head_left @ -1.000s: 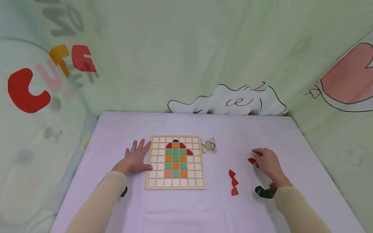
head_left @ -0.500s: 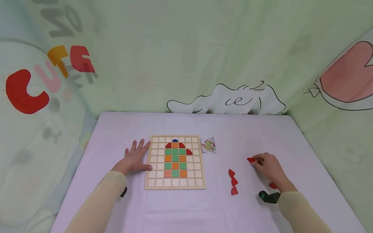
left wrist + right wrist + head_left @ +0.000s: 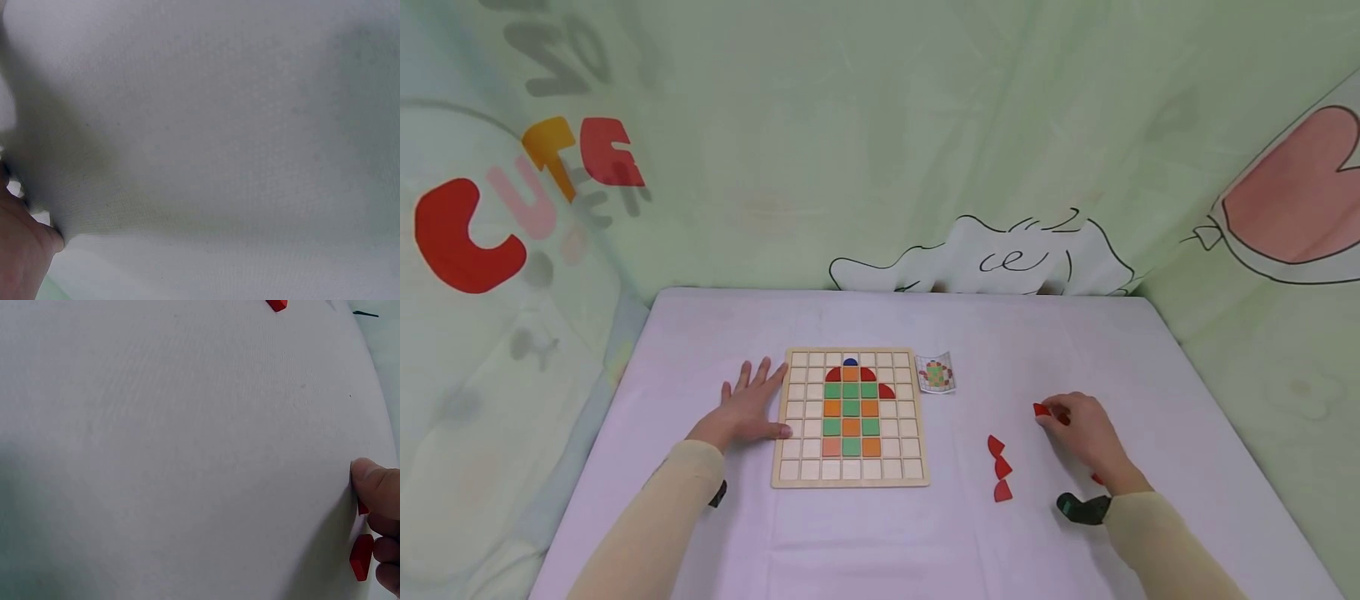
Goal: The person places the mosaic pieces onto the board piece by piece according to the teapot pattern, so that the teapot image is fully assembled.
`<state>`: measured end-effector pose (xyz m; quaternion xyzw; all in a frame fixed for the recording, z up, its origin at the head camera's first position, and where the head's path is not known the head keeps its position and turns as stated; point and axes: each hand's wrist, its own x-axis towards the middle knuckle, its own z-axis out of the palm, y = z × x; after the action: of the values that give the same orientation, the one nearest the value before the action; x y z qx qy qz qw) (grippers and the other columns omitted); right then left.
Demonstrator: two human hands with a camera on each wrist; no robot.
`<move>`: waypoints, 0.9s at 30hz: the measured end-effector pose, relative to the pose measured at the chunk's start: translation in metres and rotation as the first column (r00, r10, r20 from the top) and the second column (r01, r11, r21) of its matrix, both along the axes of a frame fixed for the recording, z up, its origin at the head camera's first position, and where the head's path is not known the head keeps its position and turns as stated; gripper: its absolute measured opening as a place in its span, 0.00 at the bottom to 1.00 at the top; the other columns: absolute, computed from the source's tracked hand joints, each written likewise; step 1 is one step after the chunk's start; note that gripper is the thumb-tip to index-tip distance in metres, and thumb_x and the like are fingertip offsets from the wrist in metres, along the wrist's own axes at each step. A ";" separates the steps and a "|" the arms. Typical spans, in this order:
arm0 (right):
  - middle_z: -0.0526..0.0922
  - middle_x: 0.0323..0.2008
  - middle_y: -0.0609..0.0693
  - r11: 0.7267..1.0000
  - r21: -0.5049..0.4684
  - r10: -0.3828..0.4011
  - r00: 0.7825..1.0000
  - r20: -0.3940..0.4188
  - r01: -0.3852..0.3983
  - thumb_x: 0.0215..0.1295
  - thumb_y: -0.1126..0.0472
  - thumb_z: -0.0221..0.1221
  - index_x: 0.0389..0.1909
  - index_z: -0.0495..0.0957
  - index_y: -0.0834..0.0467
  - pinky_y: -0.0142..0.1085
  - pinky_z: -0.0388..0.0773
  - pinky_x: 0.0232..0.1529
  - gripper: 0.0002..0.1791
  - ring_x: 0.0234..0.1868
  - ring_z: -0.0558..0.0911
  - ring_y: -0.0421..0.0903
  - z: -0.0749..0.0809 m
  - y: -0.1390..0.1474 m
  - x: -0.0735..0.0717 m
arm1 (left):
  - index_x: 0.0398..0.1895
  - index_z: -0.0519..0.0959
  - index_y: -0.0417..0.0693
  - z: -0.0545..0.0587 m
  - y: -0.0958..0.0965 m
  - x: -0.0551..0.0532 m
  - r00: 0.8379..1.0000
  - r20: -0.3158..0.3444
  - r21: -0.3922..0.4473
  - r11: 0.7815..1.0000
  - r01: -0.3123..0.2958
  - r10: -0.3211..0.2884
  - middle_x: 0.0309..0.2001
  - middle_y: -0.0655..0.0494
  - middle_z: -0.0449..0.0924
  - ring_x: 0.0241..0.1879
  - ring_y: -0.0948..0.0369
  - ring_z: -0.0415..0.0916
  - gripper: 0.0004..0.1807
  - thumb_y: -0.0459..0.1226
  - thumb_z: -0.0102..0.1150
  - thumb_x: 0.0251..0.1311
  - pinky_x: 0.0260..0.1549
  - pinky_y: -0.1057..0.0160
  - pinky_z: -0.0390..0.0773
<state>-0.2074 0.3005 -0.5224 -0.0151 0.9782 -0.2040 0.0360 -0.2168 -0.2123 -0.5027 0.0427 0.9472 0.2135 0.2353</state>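
Note:
In the head view, a wooden grid board [image 3: 904,471] bears orange, green, pink and red tiles and a blue piece. My left hand [image 3: 747,417] lies spread at its left side, thumb and a fingertip touching the frame. My right hand [image 3: 1086,429] pinches a red quarter-circle tile [image 3: 1040,409] between thumb and forefinger, low over the cloth. Another red tile [image 3: 361,557] sits beside the curled fingers in the right wrist view. The left wrist view catches only part of the left hand [image 3: 25,250] at its edge.
Several red quarter-circle tiles [image 3: 1003,468] lie in a line right of the board. One more red tile [image 3: 1097,479] shows partly behind the right wrist. A small pattern card [image 3: 936,373] touches or nearly touches the board's right side. White cloth [image 3: 865,542] covers the table.
My right hand has come down to the red tile, pinched it and shifted it slightly left. My left hand and the board have stayed put.

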 end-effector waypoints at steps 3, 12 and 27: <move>0.81 0.41 0.64 1.000 -0.004 -0.015 1.000 -0.007 0.015 0.64 0.62 0.69 0.50 0.82 0.69 0.49 0.82 0.43 0.19 0.43 0.75 0.58 -0.001 -0.001 0.000 | 0.84 0.45 0.47 0.001 0.000 0.000 1.000 -0.004 0.001 1.000 0.002 -0.002 0.83 0.38 0.32 0.81 0.35 0.23 0.62 0.49 0.77 0.53 0.73 0.26 0.32; 0.80 0.37 0.62 0.999 -0.017 -0.049 0.999 -0.007 0.049 0.63 0.62 0.70 0.49 0.82 0.70 0.43 0.79 0.38 0.19 0.41 0.75 0.57 0.005 -0.012 0.001 | 0.84 0.44 0.47 0.001 -0.001 0.000 1.000 0.009 0.008 1.000 0.006 -0.006 0.83 0.39 0.30 0.81 0.36 0.22 0.62 0.48 0.76 0.55 0.73 0.26 0.31; 0.83 0.49 0.63 0.995 -0.095 -0.016 1.000 0.007 0.017 0.66 0.57 0.67 0.52 0.84 0.65 0.55 0.82 0.54 0.19 0.55 0.76 0.62 0.017 -0.077 -0.013 | 0.84 0.42 0.49 -0.010 -0.004 -0.004 1.000 0.015 0.020 1.000 -0.003 0.003 0.84 0.41 0.28 0.81 0.37 0.19 0.63 0.49 0.76 0.55 0.73 0.27 0.27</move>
<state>-0.2206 0.2234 -0.5052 -0.0082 0.9673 -0.2506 0.0367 -0.2211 -0.2162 -0.5131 0.0418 0.9433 0.2235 0.2418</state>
